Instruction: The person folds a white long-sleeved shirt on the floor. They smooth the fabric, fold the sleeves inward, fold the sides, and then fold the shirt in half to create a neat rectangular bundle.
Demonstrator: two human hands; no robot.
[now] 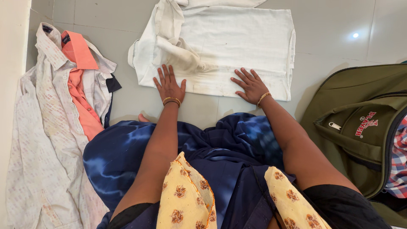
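Observation:
A white shirt (237, 38) lies partly folded on the grey tiled floor in front of me. My left hand (168, 84) rests flat on its near edge, fingers spread, a bangle on the wrist. My right hand (251, 85) presses flat on the same near edge further right, also with a bangle. Neither hand grips the cloth. A sleeve of the shirt is folded across its left side.
A pile of shirts (55, 127), pale patterned ones and an orange one (80, 85), lies on the floor at the left. An olive green backpack (360, 127) sits at the right with checked cloth (398, 161) inside. My blue skirt and yellow floral scarf fill the foreground.

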